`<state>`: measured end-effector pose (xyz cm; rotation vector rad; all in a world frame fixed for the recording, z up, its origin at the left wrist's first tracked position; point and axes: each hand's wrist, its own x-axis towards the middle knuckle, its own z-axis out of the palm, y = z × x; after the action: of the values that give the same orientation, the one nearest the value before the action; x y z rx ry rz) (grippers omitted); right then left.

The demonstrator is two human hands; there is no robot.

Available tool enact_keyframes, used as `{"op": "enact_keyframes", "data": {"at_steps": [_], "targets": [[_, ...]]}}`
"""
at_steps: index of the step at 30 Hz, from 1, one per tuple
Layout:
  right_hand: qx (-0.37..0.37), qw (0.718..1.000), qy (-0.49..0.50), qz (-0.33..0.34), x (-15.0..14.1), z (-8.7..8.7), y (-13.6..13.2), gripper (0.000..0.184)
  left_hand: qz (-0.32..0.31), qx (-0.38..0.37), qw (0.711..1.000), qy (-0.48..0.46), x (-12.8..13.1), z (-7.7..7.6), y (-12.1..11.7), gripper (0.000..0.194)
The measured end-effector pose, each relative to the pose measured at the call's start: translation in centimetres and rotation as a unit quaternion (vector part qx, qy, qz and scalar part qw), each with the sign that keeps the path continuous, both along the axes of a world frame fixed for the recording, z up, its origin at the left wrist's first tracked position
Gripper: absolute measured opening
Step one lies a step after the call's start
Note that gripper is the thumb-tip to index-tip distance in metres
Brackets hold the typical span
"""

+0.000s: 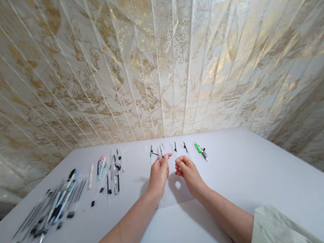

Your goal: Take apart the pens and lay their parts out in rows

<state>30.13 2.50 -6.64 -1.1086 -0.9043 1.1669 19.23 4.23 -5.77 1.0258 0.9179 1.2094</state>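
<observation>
My left hand point(159, 175) is closed, thumb against the fingers, on a thin pen refill point(154, 153) with a dark section that pokes out to the left. A slim pale end of it reaches across toward my right hand point(188, 171). The right thumb and forefinger pinch that pale tip; the other fingers are curled. Both hands are above a translucent sheet point(179, 198) on the white table. Just beyond the hands, several pen parts lie in a spaced row, among them a dark refill point(185, 147) and another refill point(175, 147). My left hand partly covers the nearest ones.
A green and grey pen point(201, 151) lies right of the row. On the left are a pink pen point(91, 177), a light blue pen point(102, 169), small black caps point(92, 203) and a large heap of pen parts point(57, 203). A gold-patterned curtain point(159, 63) hangs behind the table point(262, 174).
</observation>
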Motion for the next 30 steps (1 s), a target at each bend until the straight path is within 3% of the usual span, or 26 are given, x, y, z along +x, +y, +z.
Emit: {"op": "enact_keyframes", "data": {"at_steps": [7, 14, 20, 26, 30], "targets": [[0.017, 0.993, -0.073, 0.091, -0.8, 0.0, -0.6, 0.021, 0.026, 0.008, 1.0, -0.004, -0.5, -0.1, 0.6, 0.045], [0.027, 0.994, -0.091, 0.047, 0.5, 0.2, 0.3, 0.023, 0.051, 0.027, 0.998, -0.004, -1.0, -0.5, 1.4, 0.042], [0.057, 0.992, -0.11, 0.04, 1.0, 0.0, 0.4, 0.018, 0.002, -0.01, 0.998, 0.065, -0.6, -1.0, 0.6, 0.04], [0.096, 0.973, -0.204, 0.048, 0.8, -0.4, 0.0, 0.009, -0.021, -0.021, 0.996, 0.082, 0.3, -0.8, -0.3, 0.043], [0.114, 0.946, -0.302, 0.036, 0.9, -0.3, -0.3, 0.009, -0.032, -0.027, 0.996, 0.084, 0.4, -0.9, -0.5, 0.044]]}}
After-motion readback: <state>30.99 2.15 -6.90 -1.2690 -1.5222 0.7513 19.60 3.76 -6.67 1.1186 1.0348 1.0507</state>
